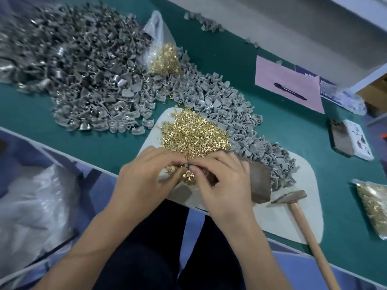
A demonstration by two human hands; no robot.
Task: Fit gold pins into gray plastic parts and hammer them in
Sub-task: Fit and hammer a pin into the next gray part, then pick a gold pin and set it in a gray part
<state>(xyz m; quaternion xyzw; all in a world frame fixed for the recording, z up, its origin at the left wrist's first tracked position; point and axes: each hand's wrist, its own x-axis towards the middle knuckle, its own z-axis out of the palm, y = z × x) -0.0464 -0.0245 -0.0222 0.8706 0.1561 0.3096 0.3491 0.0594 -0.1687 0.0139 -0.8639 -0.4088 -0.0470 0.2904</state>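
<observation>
Over white mat (293, 216), left hand (144, 181), right hand (224, 185) together — pinching small dark gray part (187, 165); gold pins (192, 135) heaped.

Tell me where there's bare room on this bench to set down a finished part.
Bare green mat lies between the gray parts, pink paper and phones; more left of the white board. The board itself is crowded with gold pins.

Between the fingertips of the left hand (146, 176) and the right hand (222, 181) a small dark piece (186, 165) is mostly covered, too small to identify. The far-left heap of gray parts (69, 49) is smeared by blur. The hammer (301, 216) handle runs off the near edge. The right edge crops a bag of gold pins (374, 208).
</observation>
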